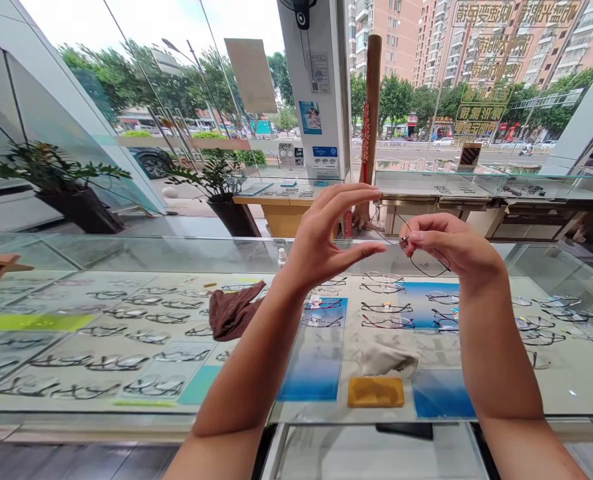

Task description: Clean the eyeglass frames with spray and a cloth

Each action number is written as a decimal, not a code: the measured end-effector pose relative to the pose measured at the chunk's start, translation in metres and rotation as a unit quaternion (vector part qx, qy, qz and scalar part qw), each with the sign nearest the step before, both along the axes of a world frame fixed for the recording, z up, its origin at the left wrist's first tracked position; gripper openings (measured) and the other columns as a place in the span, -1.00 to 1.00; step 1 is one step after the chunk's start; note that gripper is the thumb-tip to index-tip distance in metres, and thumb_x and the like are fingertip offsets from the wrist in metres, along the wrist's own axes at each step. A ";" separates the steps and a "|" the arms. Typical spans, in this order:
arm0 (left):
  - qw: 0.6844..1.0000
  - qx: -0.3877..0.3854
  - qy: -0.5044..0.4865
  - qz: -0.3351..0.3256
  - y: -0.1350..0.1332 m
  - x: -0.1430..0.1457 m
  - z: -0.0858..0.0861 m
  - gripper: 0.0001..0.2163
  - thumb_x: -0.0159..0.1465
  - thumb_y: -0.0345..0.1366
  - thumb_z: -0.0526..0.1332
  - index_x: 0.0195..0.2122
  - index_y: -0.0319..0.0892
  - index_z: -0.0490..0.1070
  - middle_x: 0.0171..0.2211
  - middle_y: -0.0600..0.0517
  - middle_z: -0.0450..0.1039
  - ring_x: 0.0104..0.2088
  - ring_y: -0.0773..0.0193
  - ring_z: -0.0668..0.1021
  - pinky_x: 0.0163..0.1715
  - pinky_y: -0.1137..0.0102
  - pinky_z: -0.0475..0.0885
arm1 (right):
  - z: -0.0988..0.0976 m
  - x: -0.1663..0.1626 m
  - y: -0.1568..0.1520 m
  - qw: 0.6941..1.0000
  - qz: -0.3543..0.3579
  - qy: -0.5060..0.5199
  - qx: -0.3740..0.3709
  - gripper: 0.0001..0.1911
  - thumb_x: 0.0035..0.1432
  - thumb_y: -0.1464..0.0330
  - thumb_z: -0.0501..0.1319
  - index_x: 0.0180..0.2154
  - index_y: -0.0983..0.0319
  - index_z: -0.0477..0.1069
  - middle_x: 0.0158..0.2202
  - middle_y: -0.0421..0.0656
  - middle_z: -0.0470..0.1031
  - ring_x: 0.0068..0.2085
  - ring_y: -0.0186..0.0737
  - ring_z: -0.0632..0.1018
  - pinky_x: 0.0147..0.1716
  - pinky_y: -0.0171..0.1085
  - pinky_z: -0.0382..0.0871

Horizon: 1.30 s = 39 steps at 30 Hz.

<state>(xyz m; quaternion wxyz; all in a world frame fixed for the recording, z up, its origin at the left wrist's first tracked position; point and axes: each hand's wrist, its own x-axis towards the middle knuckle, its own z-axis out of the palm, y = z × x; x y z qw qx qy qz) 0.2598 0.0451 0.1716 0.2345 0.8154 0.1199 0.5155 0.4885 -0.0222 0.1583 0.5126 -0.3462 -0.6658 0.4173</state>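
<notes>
A pair of thin-rimmed eyeglasses (426, 261) hangs in the air above a glass display counter (126, 253). My right hand (449, 248) pinches the frame near one lens. My left hand (326, 237) is raised beside it, thumb and fingers spread apart in a C shape, close to the other side of the frame; whether it touches the thin wire I cannot tell. Both forearms reach up from the bottom edge of the view.
Under the counter's glass lie several rows of eyeglasses (386, 308) on white and blue mats. A brown cloth (233, 310), a pale cloth (386, 360) and a yellow pad (375, 392) rest there. Potted plants (221, 180) and more counters (426, 187) stand by the window.
</notes>
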 end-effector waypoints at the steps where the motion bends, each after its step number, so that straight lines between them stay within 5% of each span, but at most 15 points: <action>1: 1.000 -0.003 0.008 -0.003 -0.001 0.001 0.000 -0.53 0.03 -0.21 0.60 0.00 -0.02 0.64 0.13 -0.09 0.57 0.23 0.01 0.48 0.22 0.25 0.36 | 0.000 0.000 0.000 1.000 0.003 -0.006 0.000 -0.67 0.09 0.09 0.47 -0.48 0.19 0.54 -0.46 -0.18 0.52 -0.39 -0.30 0.46 -0.32 -0.26 0.42; 6: 0.998 0.022 0.060 -0.007 0.003 0.002 -0.002 -0.50 0.03 -0.16 0.61 0.02 -0.04 0.65 0.07 -0.09 0.63 0.16 0.00 0.53 0.27 0.20 0.31 | 0.002 0.001 0.001 0.999 0.024 -0.040 0.003 -0.62 0.13 0.06 0.43 -0.48 0.21 0.54 -0.46 -0.16 0.53 -0.42 -0.31 0.43 -0.39 -0.28 0.35; 13: 0.988 0.140 0.058 -0.015 0.015 0.003 -0.008 -0.58 0.14 0.04 0.53 -0.06 -0.05 0.64 -0.12 -0.04 0.69 -0.08 0.10 0.62 0.06 0.21 0.45 | 0.000 0.001 0.002 0.998 0.045 -0.040 0.005 -0.64 0.15 0.07 0.43 -0.47 0.21 0.55 -0.46 -0.17 0.54 -0.39 -0.29 0.47 -0.28 -0.25 0.41; 17: 0.980 0.197 0.034 -0.004 0.020 0.003 -0.011 -0.56 0.18 0.09 0.48 -0.04 -0.06 0.60 -0.14 -0.03 0.68 -0.13 0.14 0.64 -0.04 0.24 0.51 | -0.001 0.001 0.000 0.999 -0.012 -0.026 0.030 -0.61 0.24 0.00 0.37 -0.38 0.19 0.54 -0.38 -0.18 0.53 -0.31 -0.26 0.52 -0.19 -0.22 0.44; 26: 0.988 0.082 -0.105 0.076 0.038 -0.003 -0.014 -0.59 0.16 -0.04 0.54 0.01 0.03 0.58 -0.15 0.03 0.63 -0.13 0.24 0.64 -0.21 0.36 0.55 | -0.009 0.001 0.008 0.939 -0.223 -0.061 0.253 -0.46 0.09 0.00 0.50 0.03 0.07 0.51 -0.07 -0.19 0.59 -0.01 -0.18 0.60 0.07 -0.15 0.46; 39: 0.989 0.004 -0.123 0.082 0.037 0.001 -0.017 -0.65 0.14 -0.13 0.54 -0.06 0.02 0.60 -0.21 0.04 0.63 -0.25 0.28 0.62 -0.34 0.39 0.51 | -0.012 -0.009 0.014 0.903 -0.298 -0.064 0.303 -0.57 0.19 0.08 0.46 0.04 0.05 0.58 -0.07 -0.18 0.64 -0.14 -0.20 0.64 -0.03 -0.13 0.55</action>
